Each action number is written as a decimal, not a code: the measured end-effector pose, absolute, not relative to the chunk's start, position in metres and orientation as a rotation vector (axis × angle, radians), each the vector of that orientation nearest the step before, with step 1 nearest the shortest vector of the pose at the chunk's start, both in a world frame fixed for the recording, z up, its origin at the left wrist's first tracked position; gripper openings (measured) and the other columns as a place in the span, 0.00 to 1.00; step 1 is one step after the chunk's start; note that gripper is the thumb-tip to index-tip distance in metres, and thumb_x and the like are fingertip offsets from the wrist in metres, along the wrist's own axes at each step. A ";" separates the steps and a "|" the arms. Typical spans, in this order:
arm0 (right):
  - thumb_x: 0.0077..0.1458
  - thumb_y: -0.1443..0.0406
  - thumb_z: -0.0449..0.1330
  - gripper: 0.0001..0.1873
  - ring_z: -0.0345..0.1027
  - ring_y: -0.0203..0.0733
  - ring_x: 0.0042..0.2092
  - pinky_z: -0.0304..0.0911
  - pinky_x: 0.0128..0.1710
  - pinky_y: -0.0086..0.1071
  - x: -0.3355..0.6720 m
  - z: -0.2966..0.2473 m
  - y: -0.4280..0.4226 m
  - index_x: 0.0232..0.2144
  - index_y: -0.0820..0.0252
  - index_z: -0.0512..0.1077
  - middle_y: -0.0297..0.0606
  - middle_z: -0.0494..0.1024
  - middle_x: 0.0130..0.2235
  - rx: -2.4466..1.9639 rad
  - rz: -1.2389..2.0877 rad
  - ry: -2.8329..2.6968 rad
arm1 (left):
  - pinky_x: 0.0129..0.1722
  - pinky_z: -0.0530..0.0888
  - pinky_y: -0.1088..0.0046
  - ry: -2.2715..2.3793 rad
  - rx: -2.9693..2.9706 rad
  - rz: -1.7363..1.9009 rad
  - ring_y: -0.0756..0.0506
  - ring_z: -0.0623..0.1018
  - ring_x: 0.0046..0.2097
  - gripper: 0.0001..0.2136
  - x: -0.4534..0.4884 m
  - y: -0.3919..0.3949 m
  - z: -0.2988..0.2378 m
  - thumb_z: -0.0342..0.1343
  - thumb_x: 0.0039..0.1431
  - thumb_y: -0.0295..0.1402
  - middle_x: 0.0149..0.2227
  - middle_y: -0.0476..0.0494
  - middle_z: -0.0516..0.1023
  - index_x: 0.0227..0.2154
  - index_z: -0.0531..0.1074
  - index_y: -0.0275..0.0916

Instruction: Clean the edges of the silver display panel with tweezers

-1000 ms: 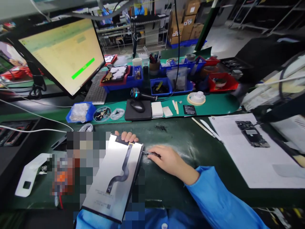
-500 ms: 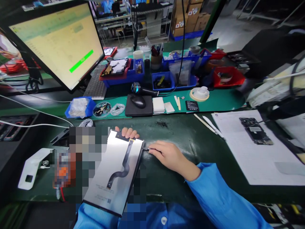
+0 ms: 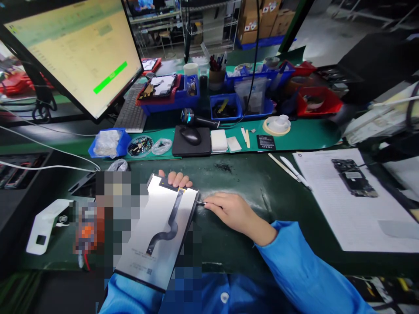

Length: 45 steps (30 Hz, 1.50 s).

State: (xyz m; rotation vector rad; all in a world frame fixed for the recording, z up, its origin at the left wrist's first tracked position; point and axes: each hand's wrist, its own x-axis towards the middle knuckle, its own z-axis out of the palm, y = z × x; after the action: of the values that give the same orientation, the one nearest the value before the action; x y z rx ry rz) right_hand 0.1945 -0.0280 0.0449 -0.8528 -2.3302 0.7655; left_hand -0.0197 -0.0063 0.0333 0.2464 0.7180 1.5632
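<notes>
A phone screen panel [image 3: 144,231], silvery on its back with a dark wavy flex cable [image 3: 170,229], is tilted up off the bench. My left hand [image 3: 176,179] grips it from behind; only the fingertips show over its top edge, and the palm is hidden. My right hand [image 3: 232,211] pinches a thin metal tool [image 3: 201,203], perhaps tweezers, whose tip meets the panel's upper right edge. Most of that tool is covered by the fingers, so its exact kind is unclear.
A monitor [image 3: 72,52] stands at back left, with a mouse [image 3: 190,135] on a pad and a scanner [image 3: 198,119] nearby. An opened phone [image 3: 353,176] lies on paper sheets [image 3: 330,218] at right. Blue bins [image 3: 225,106] line the back. A white bracket [image 3: 46,226] lies left.
The camera view has shifted slightly. Both hands, the panel and the tool keep nearly the same position relative to one another.
</notes>
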 end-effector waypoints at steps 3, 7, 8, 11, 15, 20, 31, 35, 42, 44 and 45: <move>0.66 0.63 0.60 0.08 0.78 0.40 0.36 0.70 0.38 0.31 0.194 0.046 -0.030 0.44 0.56 0.78 0.36 0.85 0.39 -0.890 0.859 -2.262 | 0.31 0.64 0.69 0.682 0.231 1.587 0.47 0.53 0.25 0.31 -0.018 -0.009 0.036 0.31 0.71 0.55 0.19 0.51 0.46 0.17 0.51 0.41; 0.66 0.64 0.59 0.08 0.78 0.42 0.39 0.71 0.40 0.32 0.194 0.044 -0.029 0.44 0.57 0.78 0.38 0.84 0.40 -0.849 0.793 -2.280 | 0.26 0.61 0.72 0.532 0.164 1.638 0.48 0.49 0.23 0.30 -0.014 -0.010 0.039 0.30 0.72 0.53 0.20 0.53 0.41 0.16 0.48 0.40; 0.67 0.64 0.58 0.09 0.78 0.42 0.40 0.70 0.41 0.33 0.195 0.044 -0.028 0.44 0.57 0.79 0.39 0.84 0.41 -0.842 0.759 -2.299 | 0.26 0.61 0.72 0.498 0.146 1.640 0.49 0.49 0.23 0.30 -0.013 -0.010 0.039 0.30 0.72 0.53 0.20 0.54 0.41 0.16 0.47 0.40; 0.69 0.64 0.56 0.11 0.79 0.43 0.40 0.70 0.40 0.34 0.195 0.044 -0.028 0.44 0.55 0.79 0.37 0.84 0.40 -0.863 0.730 -2.328 | 0.25 0.61 0.72 0.478 0.124 1.632 0.49 0.48 0.22 0.30 -0.013 -0.007 0.038 0.28 0.71 0.54 0.21 0.54 0.39 0.17 0.45 0.40; 0.65 0.64 0.61 0.08 0.79 0.41 0.37 0.70 0.37 0.31 0.193 0.046 -0.031 0.44 0.56 0.78 0.36 0.85 0.38 -0.910 0.830 -2.273 | 0.23 0.60 0.72 0.515 0.109 1.645 0.50 0.47 0.22 0.29 -0.013 -0.005 0.037 0.28 0.71 0.54 0.21 0.55 0.37 0.17 0.43 0.40; 0.66 0.65 0.60 0.07 0.79 0.43 0.40 0.70 0.41 0.33 0.194 0.044 -0.029 0.42 0.57 0.79 0.38 0.84 0.40 -0.865 0.755 -2.312 | 0.23 0.60 0.73 0.520 0.120 1.632 0.50 0.48 0.22 0.29 -0.012 -0.007 0.041 0.29 0.71 0.54 0.21 0.55 0.38 0.17 0.43 0.40; 0.65 0.64 0.62 0.06 0.78 0.40 0.37 0.70 0.38 0.31 0.193 0.046 -0.031 0.42 0.56 0.78 0.36 0.84 0.38 -0.879 0.815 -2.284 | 0.26 0.61 0.71 0.538 0.176 1.652 0.48 0.50 0.23 0.30 -0.012 -0.010 0.038 0.35 0.71 0.53 0.19 0.52 0.45 0.16 0.50 0.40; 0.68 0.64 0.57 0.10 0.79 0.42 0.42 0.70 0.43 0.33 0.195 0.044 -0.028 0.44 0.55 0.78 0.37 0.85 0.42 -0.836 0.752 -2.345 | 0.26 0.60 0.71 0.547 0.180 1.655 0.48 0.50 0.23 0.29 -0.012 -0.010 0.038 0.35 0.71 0.53 0.19 0.53 0.44 0.16 0.49 0.40; 0.65 0.65 0.61 0.08 0.80 0.40 0.38 0.72 0.39 0.31 0.194 0.048 -0.031 0.45 0.56 0.78 0.35 0.85 0.39 -0.894 0.835 -2.293 | 0.26 0.61 0.71 0.476 0.158 1.646 0.49 0.51 0.23 0.30 -0.013 -0.010 0.035 0.36 0.71 0.53 0.19 0.53 0.46 0.16 0.52 0.40; 0.64 0.65 0.62 0.07 0.79 0.40 0.37 0.72 0.39 0.31 0.193 0.048 -0.031 0.43 0.57 0.78 0.36 0.85 0.38 -0.884 0.821 -2.300 | 0.26 0.62 0.71 0.448 0.155 1.656 0.49 0.52 0.22 0.30 -0.013 -0.010 0.034 0.37 0.71 0.53 0.18 0.52 0.48 0.16 0.54 0.40; 0.65 0.65 0.61 0.07 0.79 0.41 0.39 0.71 0.40 0.32 0.194 0.047 -0.030 0.43 0.57 0.78 0.37 0.85 0.39 -0.867 0.803 -2.317 | 0.26 0.62 0.71 0.448 0.158 1.657 0.49 0.53 0.22 0.30 -0.014 -0.009 0.033 0.37 0.71 0.53 0.18 0.52 0.48 0.16 0.55 0.41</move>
State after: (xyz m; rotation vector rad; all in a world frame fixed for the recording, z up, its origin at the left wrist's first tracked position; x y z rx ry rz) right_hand 0.1936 -0.0302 0.0469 -0.8671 -2.3171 0.8029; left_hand -0.0135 -0.0094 0.0332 0.1582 0.4482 1.6574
